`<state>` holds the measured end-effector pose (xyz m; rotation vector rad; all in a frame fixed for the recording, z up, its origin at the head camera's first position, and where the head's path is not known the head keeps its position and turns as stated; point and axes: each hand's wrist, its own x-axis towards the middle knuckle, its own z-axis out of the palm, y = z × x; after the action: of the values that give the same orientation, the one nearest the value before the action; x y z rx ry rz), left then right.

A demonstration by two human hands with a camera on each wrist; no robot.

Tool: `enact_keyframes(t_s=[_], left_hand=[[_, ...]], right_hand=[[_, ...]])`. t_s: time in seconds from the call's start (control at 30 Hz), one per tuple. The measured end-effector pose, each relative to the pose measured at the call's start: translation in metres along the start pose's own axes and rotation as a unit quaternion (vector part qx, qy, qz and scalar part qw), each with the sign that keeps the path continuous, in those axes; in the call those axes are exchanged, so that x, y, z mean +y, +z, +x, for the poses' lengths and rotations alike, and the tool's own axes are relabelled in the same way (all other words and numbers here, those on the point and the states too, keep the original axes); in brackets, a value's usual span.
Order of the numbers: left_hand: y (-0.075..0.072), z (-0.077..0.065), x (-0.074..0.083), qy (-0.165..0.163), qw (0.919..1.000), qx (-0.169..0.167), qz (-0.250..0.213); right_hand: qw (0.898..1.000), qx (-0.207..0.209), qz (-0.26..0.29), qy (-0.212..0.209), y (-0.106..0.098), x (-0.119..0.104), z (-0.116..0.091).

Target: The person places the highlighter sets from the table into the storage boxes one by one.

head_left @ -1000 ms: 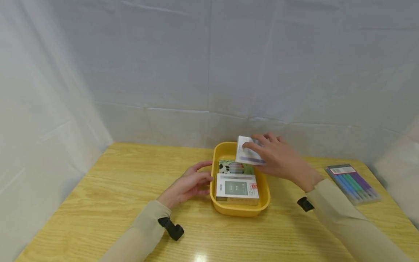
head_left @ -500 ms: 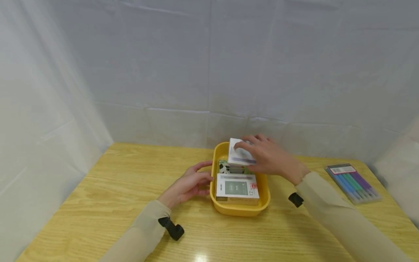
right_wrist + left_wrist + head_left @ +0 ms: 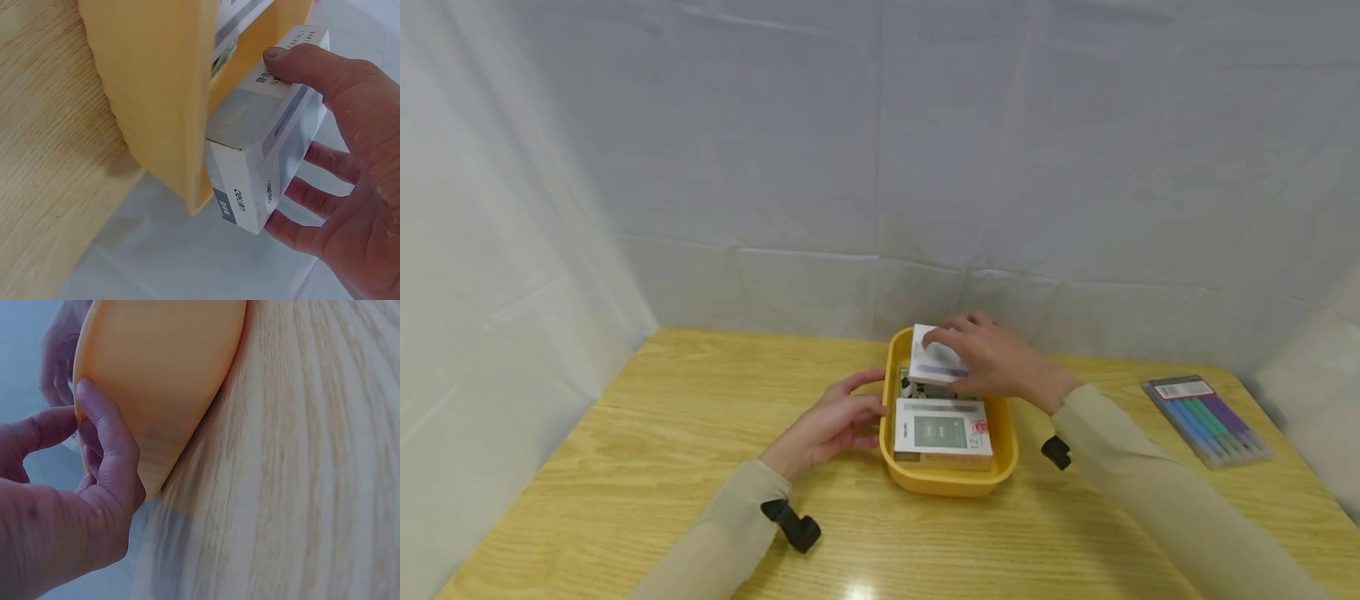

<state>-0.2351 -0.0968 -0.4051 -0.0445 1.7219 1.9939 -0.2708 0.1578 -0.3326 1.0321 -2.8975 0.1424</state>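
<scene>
We find the white deli carton [image 3: 262, 140] in the right hand [image 3: 996, 358], at the far half of the yellow plastic tub [image 3: 951, 483]; the thumb lies along one side and the fingers hold the opposite one, so the hand is clamped on the carton. Its long axis runs roughly left to right, across the tub's shorter width; the small end printed "deli" faces the right wrist camera, and the striped edge of its top lies toward the person. The left hand [image 3: 831, 421] is apart from the right, its fingers touching the tub's left rim; we cannot tell whether it truly grips.

The right hand hides the carton's right part in the head view; we cannot make out whether the carton rests on anything. A panda-printed pack [image 3: 917, 389] lies below it, largely covered; nearer us, a white box with a grey-green panel [image 3: 942, 432] shows fully, its small print too blurred to read; off to the right, a clear case of coloured pens [image 3: 1208, 421] lies on the wooden table [image 3: 700, 417].
</scene>
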Motion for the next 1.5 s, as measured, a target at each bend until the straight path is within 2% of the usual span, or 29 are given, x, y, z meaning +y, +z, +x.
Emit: enact_keyframes(t_s=[0.27,0.6,0.83,1.5], left_hand=[[0.0,-0.001,0.0,-0.002,1.0,0.002,-0.001],[0.001,-0.003,0.0,-0.002,1.0,-0.002,-0.004],[0.001,-0.003,-0.001,0.0,1.0,-0.002,-0.005],[0.003,-0.005,-0.001,-0.005,0.9999,-0.002,-0.009]], right_hand=[[1.0,-0.013,0.011,0.01,0.008,0.001,0.005],[0.997,-0.034,0.065,0.015,0.016,0.005,0.01],[0.997,-0.04,0.072,0.013,0.018,0.005,0.01],[0.991,-0.063,0.115,-0.027,0.024,0.014,0.013]])
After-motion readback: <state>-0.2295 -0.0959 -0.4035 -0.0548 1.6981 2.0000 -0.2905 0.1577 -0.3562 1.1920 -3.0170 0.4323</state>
